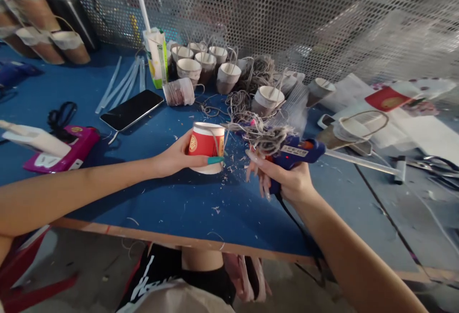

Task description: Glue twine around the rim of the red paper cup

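My left hand (179,155) is wrapped round a red and white paper cup (206,143) above the blue tabletop. A thin strand of cord shows against the cup's right side. In my right hand (287,179) is a blue hot glue gun (297,152), its back end pointing right with a clear glue stick (362,162) sticking out. Grey cord tangles (265,136) lie about the gun's front and hide its nozzle, which seems to point towards the cup.
Several cord-wrapped cups (206,64) stand along the perforated metal screen (287,21). A phone (132,109), loose glue sticks (124,83) and a drink carton (156,59) lie or stand at left, near a magenta device (68,148). Scissors (435,167) lie at right.
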Tool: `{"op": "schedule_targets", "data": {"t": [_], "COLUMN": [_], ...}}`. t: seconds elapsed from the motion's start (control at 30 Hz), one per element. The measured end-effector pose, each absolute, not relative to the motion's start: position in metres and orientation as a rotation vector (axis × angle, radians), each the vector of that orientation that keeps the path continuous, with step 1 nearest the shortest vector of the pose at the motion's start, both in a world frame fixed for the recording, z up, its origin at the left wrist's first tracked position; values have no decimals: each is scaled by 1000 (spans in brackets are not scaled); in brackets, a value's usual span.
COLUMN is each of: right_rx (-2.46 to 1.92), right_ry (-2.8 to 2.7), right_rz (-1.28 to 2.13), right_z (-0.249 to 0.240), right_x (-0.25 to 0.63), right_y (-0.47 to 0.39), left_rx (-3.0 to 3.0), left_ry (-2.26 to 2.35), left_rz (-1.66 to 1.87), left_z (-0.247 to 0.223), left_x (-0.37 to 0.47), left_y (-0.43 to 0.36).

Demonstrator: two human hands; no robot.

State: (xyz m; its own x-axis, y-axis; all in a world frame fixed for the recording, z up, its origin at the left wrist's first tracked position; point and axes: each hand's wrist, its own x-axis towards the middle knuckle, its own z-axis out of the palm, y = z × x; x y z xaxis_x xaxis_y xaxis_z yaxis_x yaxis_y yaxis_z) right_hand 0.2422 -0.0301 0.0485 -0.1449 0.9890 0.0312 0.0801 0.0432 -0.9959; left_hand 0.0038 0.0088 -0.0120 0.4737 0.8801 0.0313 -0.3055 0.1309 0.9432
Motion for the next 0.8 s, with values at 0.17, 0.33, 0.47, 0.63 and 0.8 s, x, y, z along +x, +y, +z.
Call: {"op": "schedule_targets", "data": {"t": [0.17,0.33,0.47,0.63,0.8], "right_rx": [-1235,-1243,-1224,-1231,-1231], "right_ry": [-1483,-1554,-1568,-1543,-1526], "right_rz": [1291,1218,1192,1194,1210], "right_z": [41,33,25,25,32], "right_x": [247,249,250,249,245], "right_y": [-24,-22,-21,-21,-24], "left_rx": [1142,1168,1190,1165,1170], "left_ry": [649,654,661,686,681], "left_rz": [936,932,921,920,923], "left_z": [-8,-8,-9,-9,-9], "left_x": [3,3,2,2,2], "left_y": [8,8,9,9,9]}}
